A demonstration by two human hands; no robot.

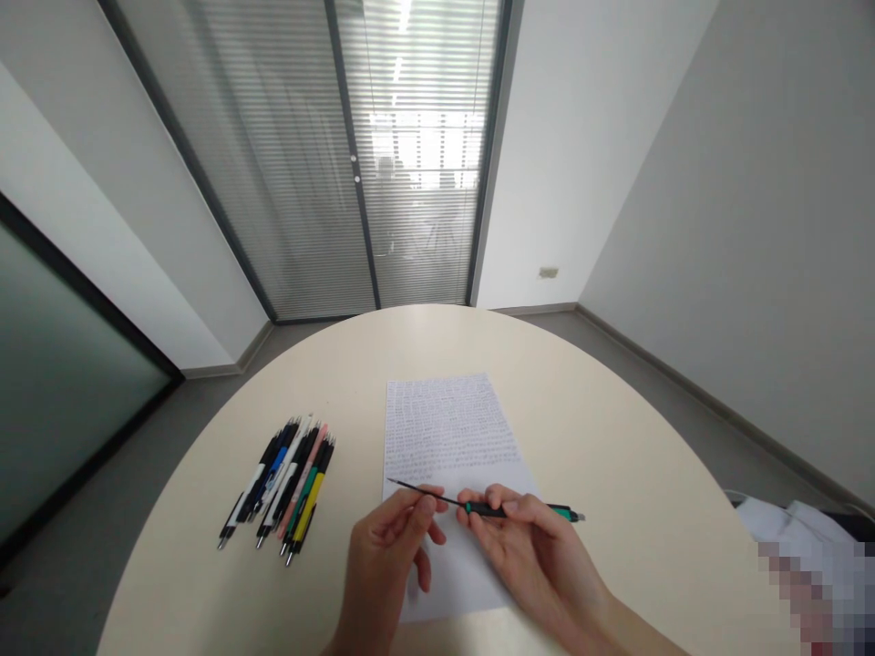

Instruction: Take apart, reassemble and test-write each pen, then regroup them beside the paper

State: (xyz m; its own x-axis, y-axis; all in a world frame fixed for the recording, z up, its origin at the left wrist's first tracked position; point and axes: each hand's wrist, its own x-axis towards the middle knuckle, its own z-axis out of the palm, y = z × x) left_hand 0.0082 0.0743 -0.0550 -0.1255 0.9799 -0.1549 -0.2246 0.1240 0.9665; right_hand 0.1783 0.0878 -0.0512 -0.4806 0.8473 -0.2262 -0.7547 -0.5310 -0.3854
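Note:
Above a sheet of handwritten paper (447, 424), both hands meet at one pen. My right hand (540, 556) grips the black and green pen barrel (485, 509), its clicker end pointing right. A thin dark pen refill (403, 483) sticks out of the barrel's open left end, tip toward the left. My left hand (396, 538) pinches this refill between thumb and index finger; its other fingers curl loosely below. To the left lies a row of several pens (287, 483) in black, white, blue, pink, green and yellow.
The round pale table (615, 446) carries the paper and pens. Beyond its far edge stand a glass partition with blinds (307, 182) and white walls (581, 118). White fabric and a blurred patch (813, 565) show at the lower right.

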